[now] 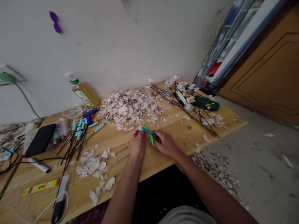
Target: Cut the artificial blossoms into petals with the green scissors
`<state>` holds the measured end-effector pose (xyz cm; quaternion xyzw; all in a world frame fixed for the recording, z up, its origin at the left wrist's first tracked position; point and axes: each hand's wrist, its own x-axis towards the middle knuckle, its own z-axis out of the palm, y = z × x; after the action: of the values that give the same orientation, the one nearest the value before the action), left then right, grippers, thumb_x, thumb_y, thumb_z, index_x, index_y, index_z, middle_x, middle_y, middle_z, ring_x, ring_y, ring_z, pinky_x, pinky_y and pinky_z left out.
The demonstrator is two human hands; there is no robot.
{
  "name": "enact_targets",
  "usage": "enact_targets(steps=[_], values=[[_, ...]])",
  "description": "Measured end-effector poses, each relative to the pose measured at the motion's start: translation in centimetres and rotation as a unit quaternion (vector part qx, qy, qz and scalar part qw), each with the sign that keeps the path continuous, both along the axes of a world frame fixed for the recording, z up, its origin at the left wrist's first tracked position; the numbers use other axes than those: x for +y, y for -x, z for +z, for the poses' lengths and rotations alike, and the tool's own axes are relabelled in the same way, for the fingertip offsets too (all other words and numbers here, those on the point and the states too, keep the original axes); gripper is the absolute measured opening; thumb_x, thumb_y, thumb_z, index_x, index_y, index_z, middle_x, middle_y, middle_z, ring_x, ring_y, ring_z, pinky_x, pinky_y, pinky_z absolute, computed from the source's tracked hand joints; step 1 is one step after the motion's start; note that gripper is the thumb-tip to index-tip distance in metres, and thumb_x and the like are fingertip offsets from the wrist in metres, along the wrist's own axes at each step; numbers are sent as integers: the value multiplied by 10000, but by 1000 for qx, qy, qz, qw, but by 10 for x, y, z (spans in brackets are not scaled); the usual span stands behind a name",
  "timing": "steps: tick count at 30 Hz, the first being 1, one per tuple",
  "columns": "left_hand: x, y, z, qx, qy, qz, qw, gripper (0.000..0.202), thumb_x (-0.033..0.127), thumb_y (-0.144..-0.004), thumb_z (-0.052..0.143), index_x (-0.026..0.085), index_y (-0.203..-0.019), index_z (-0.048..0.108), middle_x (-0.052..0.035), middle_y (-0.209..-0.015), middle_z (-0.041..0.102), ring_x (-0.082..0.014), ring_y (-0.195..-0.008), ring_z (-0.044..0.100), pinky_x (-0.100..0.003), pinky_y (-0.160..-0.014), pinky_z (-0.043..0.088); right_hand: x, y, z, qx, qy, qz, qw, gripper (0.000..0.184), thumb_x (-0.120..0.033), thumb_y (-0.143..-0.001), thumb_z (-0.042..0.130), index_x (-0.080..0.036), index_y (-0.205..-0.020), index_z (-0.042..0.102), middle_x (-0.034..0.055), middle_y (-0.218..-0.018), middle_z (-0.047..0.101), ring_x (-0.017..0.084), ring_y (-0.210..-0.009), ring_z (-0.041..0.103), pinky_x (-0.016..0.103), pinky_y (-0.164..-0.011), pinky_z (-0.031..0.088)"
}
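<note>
My right hand point(164, 142) grips a pair of scissors point(151, 133) with green and blue parts, their tips pointing left toward my other hand. Between the closed fingertips of my left hand point(137, 140) is a small pale petal-like piece point(140, 128), right by the blades. Its exact outline is too small to make out. Just beyond both hands spreads a big heap of pale, dry petal-like flakes point(128, 107). A smaller group of larger pale petals point(93, 165) lies on the wooden table point(163, 168), left of my left forearm.
At left are a blue glue gun point(90, 115), several light-blue sticks point(80, 129), a black phone point(40, 140), a marker point(39, 165), a yellow box point(40, 186) and cables. A bottle point(83, 91) leans by the wall. Flowered branches point(187, 112) and a dark green tool point(206, 103) lie right.
</note>
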<state>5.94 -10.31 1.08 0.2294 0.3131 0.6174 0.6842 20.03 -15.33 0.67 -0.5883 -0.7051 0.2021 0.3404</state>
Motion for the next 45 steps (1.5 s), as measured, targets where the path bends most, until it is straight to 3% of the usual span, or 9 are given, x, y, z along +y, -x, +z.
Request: enact_targets(steps=[11,19,34,45], values=[[2,1,-3,-3,-7,7,1000,279,265,-617,898,183,-788,693,15,-786,691,-88,-745,641,-217,-773,509,0,0,2,-28,9,4,1000,78,-278,-862,622,-221,-868,569,32,-849,653,191,-783,568,310,-729,384],[1,3,-3,-4,12,7,1000,325,279,-581,916,208,-793,681,17,-778,679,-89,-684,616,-199,-664,486,1,0,0,-38,3,-2,999,86,-263,-834,627,-228,-893,575,43,-891,664,207,-819,577,323,-752,390],[1,3,-1,24,1,-13,1000,303,293,-597,907,191,-783,690,22,-752,678,-88,-671,611,-223,-699,480,0,-2,3,-13,5,4,1000,54,-259,-852,622,-219,-843,587,27,-811,647,186,-760,566,296,-713,376],[2,1,-2,37,-10,-6,999,284,325,-633,892,184,-763,682,28,-731,681,-79,-668,615,-212,-698,483,1,-2,-3,-14,3,-3,1000,93,-251,-857,613,-224,-946,611,45,-899,673,205,-825,590,311,-750,399]])
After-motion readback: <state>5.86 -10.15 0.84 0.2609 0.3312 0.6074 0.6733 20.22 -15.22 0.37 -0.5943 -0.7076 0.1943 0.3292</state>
